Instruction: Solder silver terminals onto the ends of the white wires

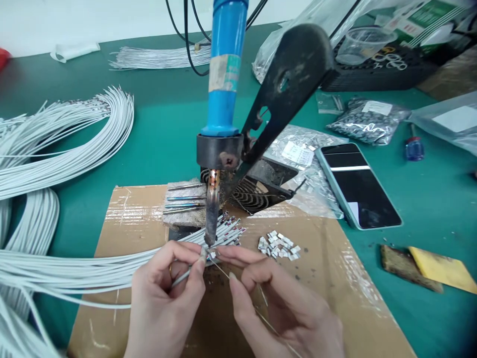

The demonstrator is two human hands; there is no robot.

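My left hand (169, 296) pinches a white cable (181, 277) near its end, just under the tip of a blue-handled soldering iron (223, 104) that points downward. A small silvery piece (212, 255) sits at the cable end, partly hidden by my fingers. Thin solder wire (220, 269) runs through my right hand (288, 303), its thumb and fingers closed around it, the wire's end close to the iron tip. Behind my fingers lies a bundle of white cables (93, 268) with dark-marked ends. Several small metal clips (279, 245) are piled to the right.
A black bracket (286, 74) holds the iron over a cardboard sheet (134, 204). Close behind stand a black fan (257, 189) and a grey pad (182, 214) with metal rods. On the right lie a phone (365, 194), a yellow sponge (443, 268) and a screwdriver (414, 148).
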